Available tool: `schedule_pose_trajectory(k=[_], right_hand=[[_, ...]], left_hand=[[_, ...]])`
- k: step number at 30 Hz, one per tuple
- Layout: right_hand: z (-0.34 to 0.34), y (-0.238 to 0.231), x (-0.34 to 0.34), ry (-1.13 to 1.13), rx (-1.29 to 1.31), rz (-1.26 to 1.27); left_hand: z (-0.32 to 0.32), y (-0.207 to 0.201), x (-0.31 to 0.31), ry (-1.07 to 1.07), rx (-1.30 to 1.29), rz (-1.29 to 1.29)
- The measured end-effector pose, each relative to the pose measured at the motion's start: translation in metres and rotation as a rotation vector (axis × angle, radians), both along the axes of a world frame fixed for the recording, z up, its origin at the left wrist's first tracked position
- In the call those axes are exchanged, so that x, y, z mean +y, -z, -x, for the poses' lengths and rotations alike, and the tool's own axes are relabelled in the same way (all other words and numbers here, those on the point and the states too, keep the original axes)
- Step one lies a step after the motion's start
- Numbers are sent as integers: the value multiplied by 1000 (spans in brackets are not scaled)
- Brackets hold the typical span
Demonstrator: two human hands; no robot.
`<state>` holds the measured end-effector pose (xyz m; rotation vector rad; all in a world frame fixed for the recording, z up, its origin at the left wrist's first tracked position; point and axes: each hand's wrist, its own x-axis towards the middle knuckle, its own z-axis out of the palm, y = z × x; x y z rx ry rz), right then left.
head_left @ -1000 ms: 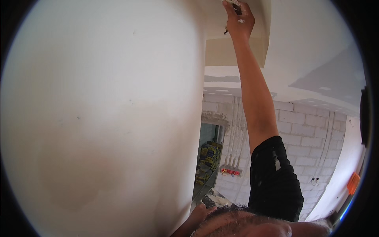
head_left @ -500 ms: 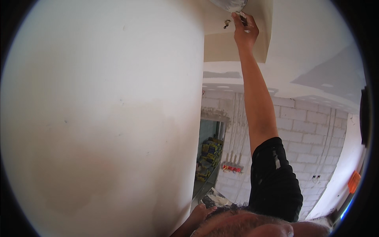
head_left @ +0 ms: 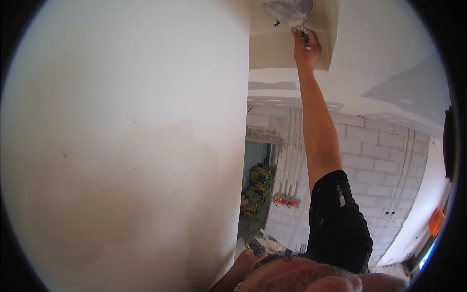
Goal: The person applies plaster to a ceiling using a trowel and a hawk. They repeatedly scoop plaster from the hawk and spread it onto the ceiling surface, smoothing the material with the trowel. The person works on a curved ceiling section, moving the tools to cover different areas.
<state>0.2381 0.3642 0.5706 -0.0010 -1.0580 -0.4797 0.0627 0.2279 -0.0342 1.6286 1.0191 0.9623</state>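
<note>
The right hand [head_left: 307,46] is raised at the end of a stretched arm [head_left: 318,117], its fingers closed narrowly on the scraper [head_left: 293,14], with pale smears on the knuckles. The left hand [head_left: 247,261] is low, near the bottom of the wall's right edge; its fingers are partly hidden, and I cannot tell whether they grip the board [head_left: 258,240] just beyond them or only lie beside it.

The scraper's broad grey blade spreads above the right hand, in front of the beige surface [head_left: 272,48], nearer that surface's right edge than its lower edge. Whether it touches is unclear. A small dark wire end [head_left: 277,23] shows just beside the blade's left side. The scraper looks light, with a thin, stiff blade that may flex slightly; the sure hold is low, where the fingers pinch it near the blade's base, though paste there could make it slippery. The board bears pale paste [head_left: 268,245], which looks soft; a level hold at the near edge would suit it.

Farther out, the white wall [head_left: 121,146] fills the left. Past its right edge are a doorway with stacked packs [head_left: 260,182], red boxes [head_left: 287,202] on the block wall [head_left: 372,155], and an orange thing [head_left: 436,222].
</note>
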Motion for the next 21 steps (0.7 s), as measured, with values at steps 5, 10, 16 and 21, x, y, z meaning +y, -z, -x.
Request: schedule_pose_trajectory(k=[5,10,16,21], right_hand=[[7,24,-3,8,35,23],[13,81,-17,-65,-2,147],[5,165,-38,-192,-147,334],[-45,305,-84,-785,-280,676]], left_hand=[[-8,18,11,-77,15,52],[1,-36,-17,11,14,250],[-8,-34,-23,49,-545,491],[-20,-3,-14,41,-724,459]])
